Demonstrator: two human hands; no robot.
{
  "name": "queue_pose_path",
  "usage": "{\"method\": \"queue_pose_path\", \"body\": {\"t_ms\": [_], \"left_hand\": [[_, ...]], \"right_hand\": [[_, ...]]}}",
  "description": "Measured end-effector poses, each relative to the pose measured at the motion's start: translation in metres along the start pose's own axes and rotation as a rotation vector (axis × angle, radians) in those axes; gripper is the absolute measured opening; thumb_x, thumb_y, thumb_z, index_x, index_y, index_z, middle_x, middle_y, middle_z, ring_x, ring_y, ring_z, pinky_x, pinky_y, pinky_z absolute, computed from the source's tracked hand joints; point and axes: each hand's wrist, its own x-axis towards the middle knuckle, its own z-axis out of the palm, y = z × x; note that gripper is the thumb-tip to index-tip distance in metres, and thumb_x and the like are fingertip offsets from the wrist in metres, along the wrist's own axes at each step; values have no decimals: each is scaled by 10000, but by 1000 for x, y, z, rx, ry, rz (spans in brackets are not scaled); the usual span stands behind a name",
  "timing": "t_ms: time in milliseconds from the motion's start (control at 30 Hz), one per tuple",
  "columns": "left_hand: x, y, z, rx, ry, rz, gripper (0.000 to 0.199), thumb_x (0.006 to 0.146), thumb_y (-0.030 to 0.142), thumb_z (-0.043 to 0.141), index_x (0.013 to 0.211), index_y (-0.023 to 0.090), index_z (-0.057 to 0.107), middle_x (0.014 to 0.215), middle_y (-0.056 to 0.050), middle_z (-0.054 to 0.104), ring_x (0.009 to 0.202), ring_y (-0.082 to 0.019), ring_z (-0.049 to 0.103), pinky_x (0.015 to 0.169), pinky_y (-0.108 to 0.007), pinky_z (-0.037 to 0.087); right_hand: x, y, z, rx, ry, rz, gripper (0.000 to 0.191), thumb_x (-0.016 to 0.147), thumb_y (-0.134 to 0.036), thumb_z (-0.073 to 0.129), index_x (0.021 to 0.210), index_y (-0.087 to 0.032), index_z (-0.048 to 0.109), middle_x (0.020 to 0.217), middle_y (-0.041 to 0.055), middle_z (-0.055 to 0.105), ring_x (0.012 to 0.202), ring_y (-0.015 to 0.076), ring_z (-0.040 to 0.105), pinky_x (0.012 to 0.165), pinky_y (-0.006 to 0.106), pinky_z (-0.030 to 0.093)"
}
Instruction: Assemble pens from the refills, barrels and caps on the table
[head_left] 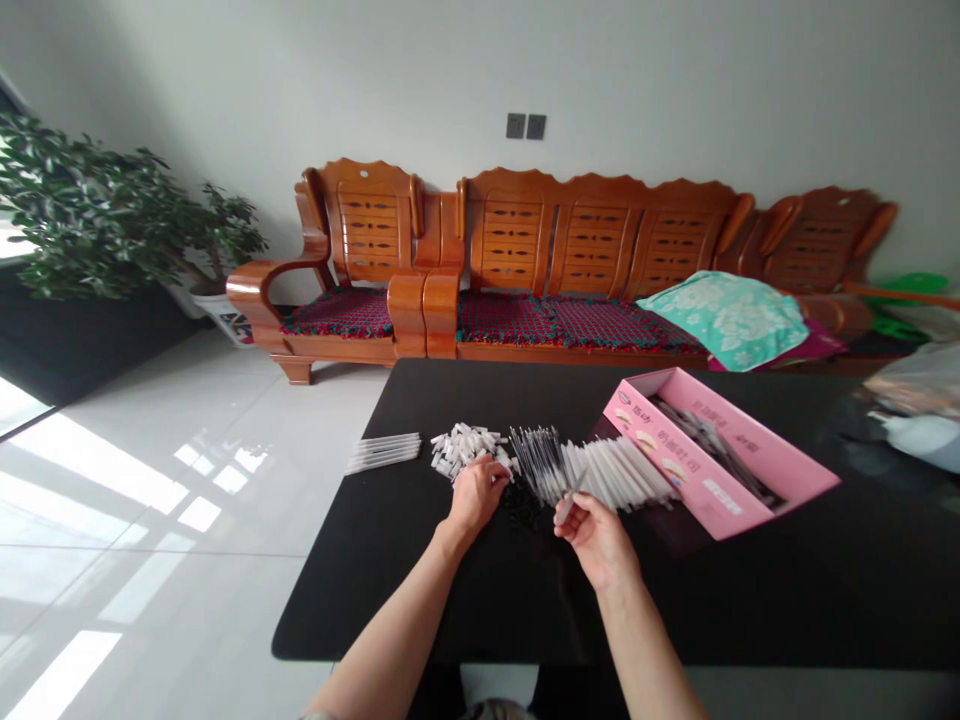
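Observation:
My right hand (596,540) pinches a slim greyish pen (571,497) between thumb and fingers, its tip pointing up and away. My left hand (476,497) has its fingers bent together at the near right edge of a pile of short white caps (465,446); what they hold, if anything, is hidden. Small black parts (523,508) lie heaped between the hands. Beyond them is a row of thin dark pen refills (534,458), and beside it many white pen barrels (619,470). Several white pens (385,450) lie side by side at the table's left edge.
A pink open box (720,505) with more slender grey pieces stands right of the barrels on the black table (750,600). A clear plastic bag (919,385) and a white object (922,437) sit far right. Behind is a wooden sofa (510,225) with a turquoise pillow (731,315).

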Motion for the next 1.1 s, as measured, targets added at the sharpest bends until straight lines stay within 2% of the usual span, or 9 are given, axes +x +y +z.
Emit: {"method": "queue_pose_path", "body": {"t_ms": [100, 233, 400, 533, 633, 733, 833, 900, 1100], "left_hand": [[-13, -1, 5, 43, -61, 51, 167, 852, 177, 610, 921, 229, 754, 921, -47, 680, 838, -187, 622, 756, -272, 445], [-24, 0, 8, 94, -77, 78, 226, 878, 216, 599, 1066, 240, 723, 1009, -61, 667, 937, -204, 619, 791, -277, 454], [-23, 3, 11, 132, -74, 70, 190, 882, 186, 572, 1005, 211, 715, 980, -65, 661, 916, -199, 620, 766, -274, 452], [-21, 7, 12, 51, -17, 47, 144, 829, 147, 610, 925, 188, 709, 913, -59, 663, 866, -198, 619, 755, -287, 450], [-20, 9, 9, -198, 52, -70, 114, 775, 141, 648, 862, 176, 714, 815, -42, 673, 758, -177, 614, 736, -294, 457], [-21, 10, 1, -711, 70, -278, 112, 730, 204, 709, 827, 149, 705, 674, -16, 643, 611, -141, 582, 642, -275, 473], [-25, 11, -11, -1156, 42, -385, 279, 670, 273, 798, 892, 126, 716, 720, -24, 664, 612, -118, 591, 624, -251, 492], [-29, 13, -18, -1271, 23, -402, 344, 635, 282, 840, 914, 113, 731, 741, -31, 676, 618, -100, 593, 634, -229, 495], [-38, 24, -26, -1388, -22, -431, 304, 608, 303, 877, 752, 96, 707, 590, -1, 612, 490, -62, 528, 491, -178, 441]], "right_hand": [[1, -2, -5, 0, 11, -1, 75, 651, -206, 729, 669, -135, 712, 607, 53, 716, 489, 156, 642, 427, 242, 539], [1, 0, -6, 2, 5, 7, 72, 650, -201, 726, 664, -132, 712, 596, 52, 712, 483, 157, 642, 418, 241, 534], [-1, 5, -1, 2, 1, 16, 87, 633, -209, 745, 657, -132, 712, 592, 55, 711, 479, 158, 639, 412, 240, 533], [-4, 4, 2, -17, -17, 4, 115, 605, -216, 768, 654, -130, 710, 590, 53, 709, 473, 155, 633, 404, 239, 528], [-6, 4, 4, -38, -47, 0, 131, 606, -227, 780, 656, -131, 706, 588, 50, 705, 477, 154, 633, 404, 236, 526], [-9, 5, 8, -56, -85, -1, 132, 624, -231, 783, 679, -139, 707, 602, 48, 709, 483, 153, 634, 409, 234, 527], [-11, 7, 13, -60, -115, -3, 131, 637, -233, 783, 688, -141, 705, 614, 48, 712, 482, 153, 632, 410, 238, 528], [-11, 7, 17, -54, -122, -4, 132, 645, -235, 781, 693, -138, 707, 618, 49, 714, 485, 153, 634, 413, 238, 530], [-13, 7, 31, -41, -134, -19, 143, 653, -245, 780, 683, -124, 710, 614, 58, 717, 487, 150, 639, 418, 231, 530]]}}
